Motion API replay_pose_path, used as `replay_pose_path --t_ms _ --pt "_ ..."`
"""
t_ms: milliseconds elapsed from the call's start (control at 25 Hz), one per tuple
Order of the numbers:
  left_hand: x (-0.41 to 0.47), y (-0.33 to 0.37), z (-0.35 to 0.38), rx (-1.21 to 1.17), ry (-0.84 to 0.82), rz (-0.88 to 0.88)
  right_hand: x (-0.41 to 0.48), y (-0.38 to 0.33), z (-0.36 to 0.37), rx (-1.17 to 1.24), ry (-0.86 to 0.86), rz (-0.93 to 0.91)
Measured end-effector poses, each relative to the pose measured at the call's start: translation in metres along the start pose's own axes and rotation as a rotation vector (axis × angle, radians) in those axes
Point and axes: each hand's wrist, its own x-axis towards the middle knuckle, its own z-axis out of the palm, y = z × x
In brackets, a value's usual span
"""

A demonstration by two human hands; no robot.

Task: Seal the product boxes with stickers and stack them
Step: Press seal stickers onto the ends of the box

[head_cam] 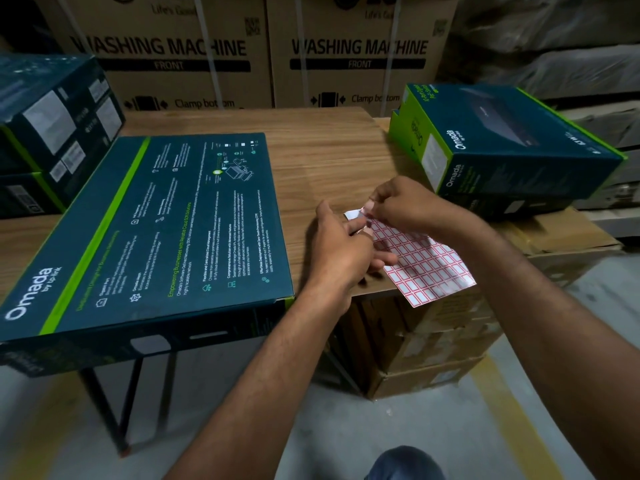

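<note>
We've got the sticker sheet at the table edge, under both hands. Left hand is curled on the sheet's far corner and holds it. Right hand has its fingertips pinched narrow on what looks like one sticker lifting off, but it's blurry. Left of the fingers is the flat Omada box, closed, contents unseen. Beyond-right of them is a second Omada box, on top of another.

Beside a flat dark-teal cardboard product box (green stripe on top), the left hand holds a white sheet of red-bordered stickers on the wooden tabletop while the right hand pinches, seemingly, one sticker at its corner.
</note>
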Motion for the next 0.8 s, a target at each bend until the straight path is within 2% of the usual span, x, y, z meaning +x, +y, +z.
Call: replay_pose_path --t_ms 400,800 --pt "0.02 0.002 0.011 0.068 0.192 0.224 -0.007 -0.002 -0.006 0.179 -0.02 0.017" --pt "0.032 -0.006 0.013 0.168 0.27 0.242 -0.003 0.011 -0.004 0.223 -0.002 0.009"
